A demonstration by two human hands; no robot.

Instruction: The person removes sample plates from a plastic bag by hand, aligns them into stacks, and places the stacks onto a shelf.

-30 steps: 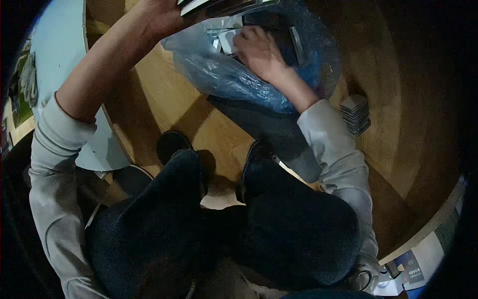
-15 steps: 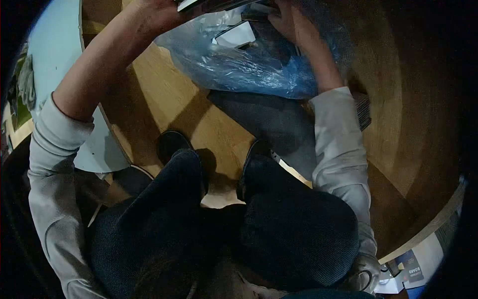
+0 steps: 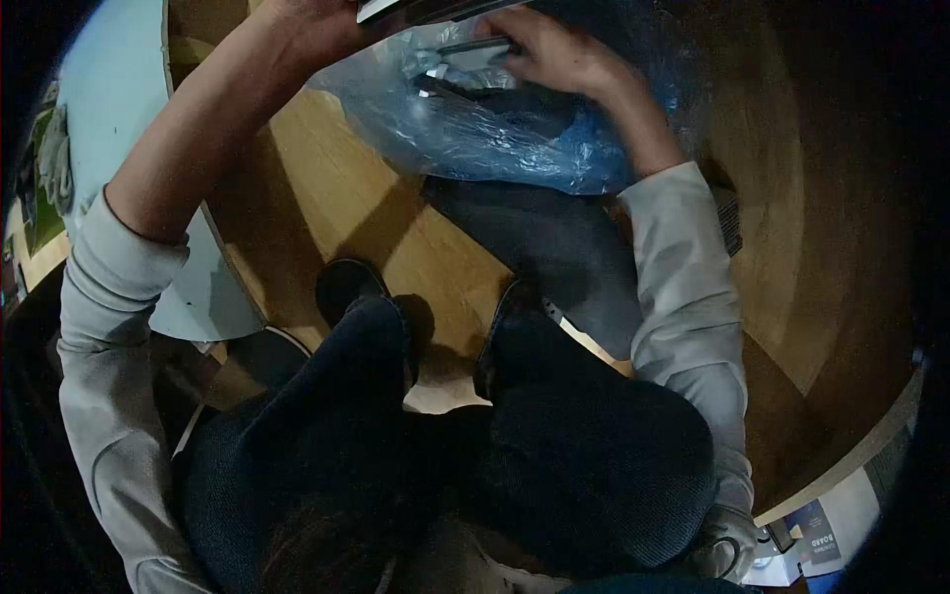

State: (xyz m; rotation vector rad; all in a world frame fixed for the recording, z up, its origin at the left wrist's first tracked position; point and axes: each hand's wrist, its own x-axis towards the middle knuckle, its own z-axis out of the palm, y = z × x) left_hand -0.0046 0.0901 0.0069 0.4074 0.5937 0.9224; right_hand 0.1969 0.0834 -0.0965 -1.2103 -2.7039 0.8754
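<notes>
My left hand [image 3: 322, 28] is at the top edge, partly cut off, closed on a stack of flat dark pieces with light edges [image 3: 416, 14]. To its right, my right hand [image 3: 544, 48] is over an open blue clear plastic bag [image 3: 475, 148]. Its fingers pinch a flat, thin grey piece [image 3: 473, 51] by one end. Beneath that piece, inside the bag, lie dark flat items and a small white bit [image 3: 427, 84]. The bag's far part is cut off by the frame.
A small stack of flat pieces [image 3: 729, 220] stands on the wood surface [image 3: 792, 297], partly behind my right sleeve. A dark grey mat [image 3: 554, 247] lies below the bag. At left is a pale blue surface [image 3: 119, 99], with a grey glove [image 3: 56, 163] beyond it.
My right hand reached into the bag, moved right and up, then came back left, now with a flat piece in its fingers. The white piece seen earlier in the bag no longer lies there.
</notes>
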